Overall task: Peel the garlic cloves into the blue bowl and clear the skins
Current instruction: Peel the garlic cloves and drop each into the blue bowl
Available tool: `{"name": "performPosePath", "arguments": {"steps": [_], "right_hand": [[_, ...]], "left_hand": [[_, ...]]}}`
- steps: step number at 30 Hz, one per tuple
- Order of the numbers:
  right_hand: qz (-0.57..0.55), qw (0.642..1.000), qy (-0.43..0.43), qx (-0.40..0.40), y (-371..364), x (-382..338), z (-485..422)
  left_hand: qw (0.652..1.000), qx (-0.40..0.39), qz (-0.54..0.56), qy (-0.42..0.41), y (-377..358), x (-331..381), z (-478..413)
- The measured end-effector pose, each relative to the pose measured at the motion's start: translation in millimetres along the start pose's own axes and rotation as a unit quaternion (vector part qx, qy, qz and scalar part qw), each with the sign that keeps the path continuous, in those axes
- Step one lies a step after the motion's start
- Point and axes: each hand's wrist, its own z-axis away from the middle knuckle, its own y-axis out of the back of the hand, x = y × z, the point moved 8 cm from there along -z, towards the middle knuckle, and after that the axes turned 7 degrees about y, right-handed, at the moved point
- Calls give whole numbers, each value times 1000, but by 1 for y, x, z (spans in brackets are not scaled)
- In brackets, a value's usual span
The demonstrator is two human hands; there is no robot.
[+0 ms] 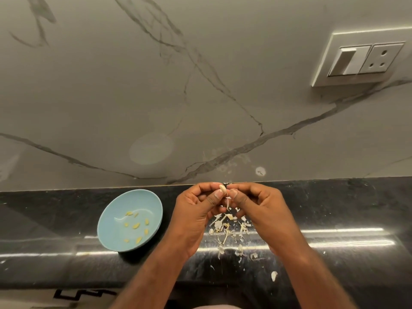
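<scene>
Both hands raised together over the black counter, close to its back edge. A pale garlic clove sits between the fingertips of the two hands, at the top of the gap where they meet. Left hand curled, thumb and fingers pinching the clove from its side. Right hand likewise curled, thumb tip just beside the clove, pinching a thin strip of skin that hangs down from it. Loose skins lie scattered on the counter directly below and between the wrists (one larger flake sits apart, nearer the front edge). Blue bowl rests on the counter just left of the left hand, with several yellowish peeled cloves inside. Marble wall behind carries a switch and socket plate.
</scene>
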Motion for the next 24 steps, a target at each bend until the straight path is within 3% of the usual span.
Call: {"name": "performPosePath", "arguments": {"steps": [14, 24], "right_hand": [[-57, 998, -1, -33, -3, 6, -4], [21, 996, 41, -74, -10, 5, -9]], "left_hand": [[992, -14, -128, -16, -3, 2, 6], [985, -24, -164, -43, -2, 10, 2]]}}
